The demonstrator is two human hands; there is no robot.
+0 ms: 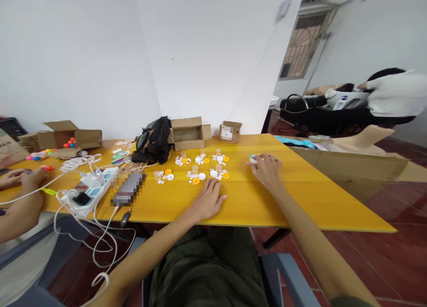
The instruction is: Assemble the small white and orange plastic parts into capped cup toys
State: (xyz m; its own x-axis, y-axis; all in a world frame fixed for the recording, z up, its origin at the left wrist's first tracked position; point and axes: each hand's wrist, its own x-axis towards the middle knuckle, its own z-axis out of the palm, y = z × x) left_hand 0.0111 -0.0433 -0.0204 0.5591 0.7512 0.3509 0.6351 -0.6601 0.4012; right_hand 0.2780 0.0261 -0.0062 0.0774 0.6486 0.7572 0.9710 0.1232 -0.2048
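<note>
Two hands over the bench (320,204), the right at a small blue-and-white piece (252,159).
Right of center, the right hand (267,170) partly covers the piece; whether it grips it I cannot tell. At lower center the left hand (209,201) lies loose and released, just beside white and yellow parts (202,176). A bag (158,140) and open box (189,144) stand beyond, mid-frame.

Discs (226,176) are white or orange (the table (307,204), yellow).
</note>
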